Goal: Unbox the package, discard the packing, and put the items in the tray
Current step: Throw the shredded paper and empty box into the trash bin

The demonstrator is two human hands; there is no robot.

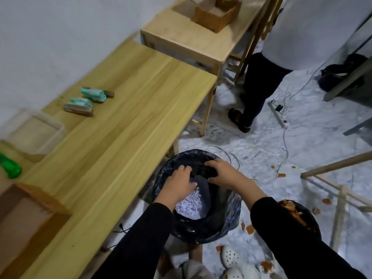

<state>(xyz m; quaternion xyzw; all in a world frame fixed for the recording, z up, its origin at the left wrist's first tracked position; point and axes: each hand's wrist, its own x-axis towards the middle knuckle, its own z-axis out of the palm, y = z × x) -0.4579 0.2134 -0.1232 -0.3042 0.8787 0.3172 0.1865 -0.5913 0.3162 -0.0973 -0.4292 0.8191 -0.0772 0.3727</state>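
Both my hands reach into a bin lined with a black bag on the floor beside the table. My left hand and my right hand each grip a fold of dark material inside the bin. Shredded white paper packing lies below them in the bin. On the wooden table two green-handled brushes lie near the wall. A clear plastic tray sits at the table's left. An open cardboard box stands at the near left corner.
A green object lies at the left edge. Another person stands by a second table holding a cardboard box. A power strip and cables lie on the floor. A second bin holds brown scraps.
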